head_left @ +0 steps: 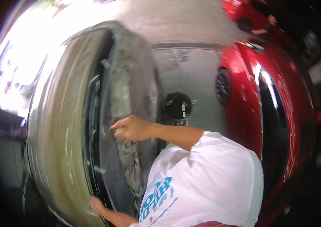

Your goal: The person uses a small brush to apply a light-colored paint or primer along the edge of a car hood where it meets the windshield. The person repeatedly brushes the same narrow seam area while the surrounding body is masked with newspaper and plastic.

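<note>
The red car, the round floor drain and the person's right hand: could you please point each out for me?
red car [243,98], head view, on its shiny side panel.
round floor drain [178,106], head view, on its dark middle.
right hand [132,128], head view, on its back.

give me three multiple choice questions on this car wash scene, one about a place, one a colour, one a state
1. Where does the right hand rest?
A. on the soapy strip of the pale car's open door
B. on the red car
C. on the round floor drain

2. What colour is the car on the person's right?
A. white
B. red
C. blue

3. How is the right hand's grip?
A. flat and spread, nothing in it
B. curled around a small yellowish pad
C. hanging clear of the car

Answers:
1 A, the hand lies against the foam-streaked door edge.
2 B, its glossy body is red.
3 B, the fingers wrap a yellowish thing pressed to the door.

The left hand is low by the door's lower edge.
</note>
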`<move>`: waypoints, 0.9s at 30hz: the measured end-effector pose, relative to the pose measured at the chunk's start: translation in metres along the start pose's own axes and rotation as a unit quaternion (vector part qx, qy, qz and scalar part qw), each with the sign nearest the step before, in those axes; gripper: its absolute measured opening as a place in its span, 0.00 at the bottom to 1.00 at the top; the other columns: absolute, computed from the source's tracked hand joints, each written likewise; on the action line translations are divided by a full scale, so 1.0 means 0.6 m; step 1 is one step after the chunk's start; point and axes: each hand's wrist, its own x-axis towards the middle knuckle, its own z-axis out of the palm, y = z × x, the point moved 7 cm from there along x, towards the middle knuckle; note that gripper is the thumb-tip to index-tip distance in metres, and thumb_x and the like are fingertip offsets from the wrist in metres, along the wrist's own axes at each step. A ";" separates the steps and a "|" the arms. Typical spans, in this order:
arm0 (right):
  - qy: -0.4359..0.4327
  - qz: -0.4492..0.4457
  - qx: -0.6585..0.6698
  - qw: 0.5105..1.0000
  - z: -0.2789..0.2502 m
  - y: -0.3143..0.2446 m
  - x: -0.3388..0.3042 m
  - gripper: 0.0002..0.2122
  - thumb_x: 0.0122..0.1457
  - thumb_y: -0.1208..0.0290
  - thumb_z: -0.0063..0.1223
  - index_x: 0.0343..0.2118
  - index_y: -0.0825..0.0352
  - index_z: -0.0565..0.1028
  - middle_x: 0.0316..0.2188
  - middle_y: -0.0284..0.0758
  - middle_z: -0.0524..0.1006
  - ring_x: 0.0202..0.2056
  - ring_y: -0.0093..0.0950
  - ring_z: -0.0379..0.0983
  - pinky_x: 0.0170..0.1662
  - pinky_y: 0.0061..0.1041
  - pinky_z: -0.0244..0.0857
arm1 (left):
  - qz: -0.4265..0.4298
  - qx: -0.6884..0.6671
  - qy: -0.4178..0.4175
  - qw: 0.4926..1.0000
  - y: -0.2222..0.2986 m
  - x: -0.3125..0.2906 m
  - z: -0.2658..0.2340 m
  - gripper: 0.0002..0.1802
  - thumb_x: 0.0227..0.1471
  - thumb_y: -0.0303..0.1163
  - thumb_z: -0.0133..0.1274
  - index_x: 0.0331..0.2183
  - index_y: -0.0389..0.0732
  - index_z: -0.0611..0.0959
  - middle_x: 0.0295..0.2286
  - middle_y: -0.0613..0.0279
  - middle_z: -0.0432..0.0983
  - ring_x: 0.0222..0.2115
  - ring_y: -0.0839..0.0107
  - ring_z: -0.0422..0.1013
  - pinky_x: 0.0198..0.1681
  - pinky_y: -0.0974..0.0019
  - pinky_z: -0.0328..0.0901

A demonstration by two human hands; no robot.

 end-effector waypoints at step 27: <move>-0.126 0.067 0.040 0.989 0.143 0.012 -0.001 0.19 0.70 0.69 0.58 0.60 0.71 0.76 0.29 0.26 0.76 0.21 0.10 0.63 0.22 0.13 0.57 | -0.118 -0.088 0.069 0.987 0.186 -0.121 -0.074 0.43 0.62 0.51 0.37 0.61 0.20 0.71 0.62 0.28 0.64 0.67 0.31 0.54 0.66 0.18 0.37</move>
